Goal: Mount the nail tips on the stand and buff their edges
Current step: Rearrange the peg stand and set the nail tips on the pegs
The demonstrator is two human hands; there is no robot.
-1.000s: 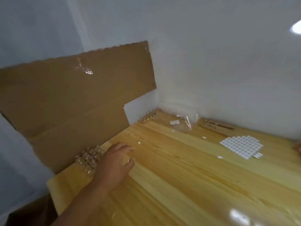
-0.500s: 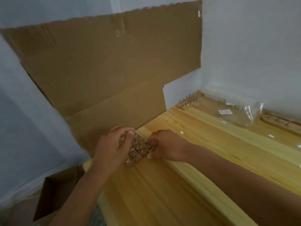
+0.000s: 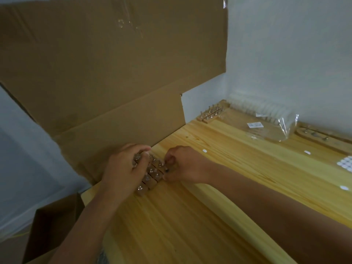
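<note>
A cluster of small wooden stand blocks (image 3: 152, 176) with clear nail tips on metal pegs lies at the table's far left corner, against the cardboard. My left hand (image 3: 123, 170) lies over the left side of the cluster, fingers curled round the far blocks. My right hand (image 3: 181, 164) grips the cluster's right side, thumb and fingers pinching a block. Parts of the blocks are hidden under both hands.
A large cardboard sheet (image 3: 114, 73) leans on the wall behind the wooden table (image 3: 228, 187). Further back lie another peg stand (image 3: 209, 113), a clear plastic bag (image 3: 266, 121), a wooden holder (image 3: 320, 136) and a sheet of white dots (image 3: 345, 163); loose white dots are scattered on the wood.
The view swung left and closer to the corner. My right hand came in and took hold of the blocks beside my left hand; since half a second ago both hands stay on the cluster.
</note>
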